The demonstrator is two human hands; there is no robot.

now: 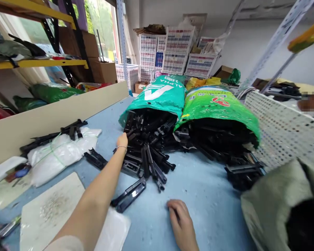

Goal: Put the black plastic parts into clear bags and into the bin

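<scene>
"Looking from far away, I see my left hand (122,140) at the black parts (146,157), by the mouth of the teal bag (162,94)."

"Are its fingers squeezing one?"

"They are at the edge of the pile, but the tips are hidden, so I can't tell."

"Where are those parts?"

"Some are in the bag, and lots lie in a heap on the blue desk (199,184). One shiny piece (134,195) sits at the near end."

"And your right hand (182,223)?"

"Low at the near side of the desk. Its fingers are loose and a bit bent, and I see nothing in them."

"What's beside the teal bag?"

"A bright green bag (219,101), with more black pieces at its mouth."
</scene>
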